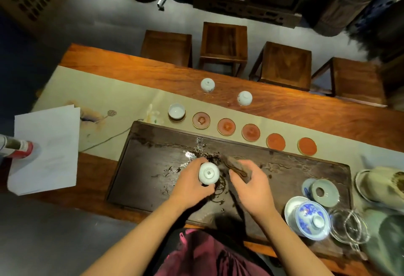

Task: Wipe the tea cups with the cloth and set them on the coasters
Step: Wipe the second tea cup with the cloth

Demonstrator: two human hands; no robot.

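The left hand (192, 179) holds a white tea cup (208, 173) upside down above the dark wooden tea tray (153, 155), its foot ring facing up toward the camera; the grip is closed around the cup's wall from the left and below. The right hand (251, 181) holds the dark brown cloth (237, 167) bunched between thumb and fingers, its grip narrow and closed on the fabric. The governing relation is that the cloth lies just to the right of the cup and slightly farther from the person, near it but apparently not touching. The cup's axis runs roughly vertical, mouth down, so the outer wall and foot are what the cloth can reach. Both forearms converge from the near edge of the tabletop toward the tray centre, wrists level, palms turned inward toward each other. Judgement: the wiping step is in hand and calls for the right hand to close the gap leftward. The row of coasters (226, 126) lies beyond the tray's far edge. The leftmost coaster (177, 119) already carries an upright cup (176, 110), and five appear empty. Two further inverted cups (207, 84) (244, 98) stand on the bare tabletop (284, 105) beyond the coasters, well apart from both hands.
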